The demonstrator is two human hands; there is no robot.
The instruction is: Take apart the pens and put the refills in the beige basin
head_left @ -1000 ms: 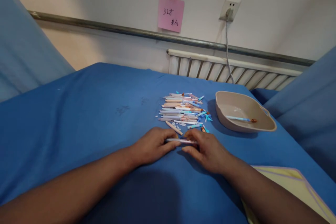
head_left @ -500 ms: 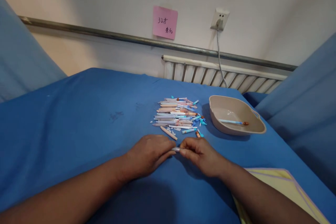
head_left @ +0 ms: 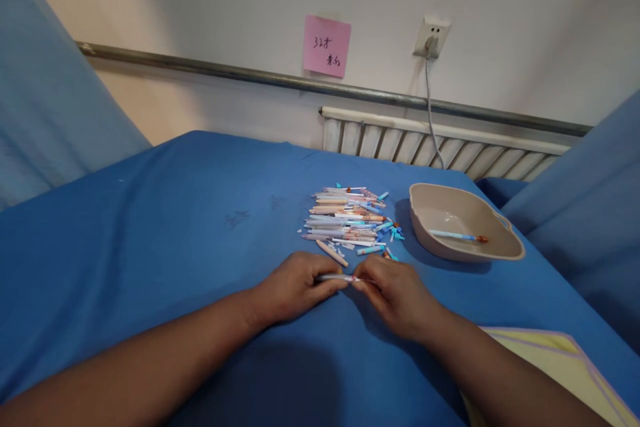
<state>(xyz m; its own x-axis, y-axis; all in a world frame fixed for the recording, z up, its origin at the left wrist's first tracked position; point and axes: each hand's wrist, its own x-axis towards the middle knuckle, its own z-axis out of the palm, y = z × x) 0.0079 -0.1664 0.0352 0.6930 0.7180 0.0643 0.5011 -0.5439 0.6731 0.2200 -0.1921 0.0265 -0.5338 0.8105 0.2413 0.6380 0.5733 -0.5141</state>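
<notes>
Between my two hands is a slim whitish pen [head_left: 334, 277] with a small pinkish mark near its middle. My left hand [head_left: 293, 285] pinches its left part between thumb and fingers. Closed on the right part is my right hand [head_left: 395, 293], which hides much of that end. Just beyond my hands lies a pile of pen parts [head_left: 345, 219], mostly barrels laid side by side. A peach barrel [head_left: 332, 253] rests at a slant on its near side. Small blue pieces [head_left: 395, 235] and a light blue piece [head_left: 370, 250] lie at its right.
A beige basin [head_left: 465, 255] stands right of the pile with one blue-and-brown pen [head_left: 455, 235] inside. A yellow cloth [head_left: 535, 367] lies under my right forearm. Blue fabric [head_left: 200, 213] covers the table. Behind are a radiator [head_left: 400, 140], a metal rail [head_left: 225, 73] and a plugged-in cord [head_left: 430, 100].
My fingers have shifted on the pen, and more of its length shows now between my hands. The view has swung slightly left. The pile and basin look unchanged.
</notes>
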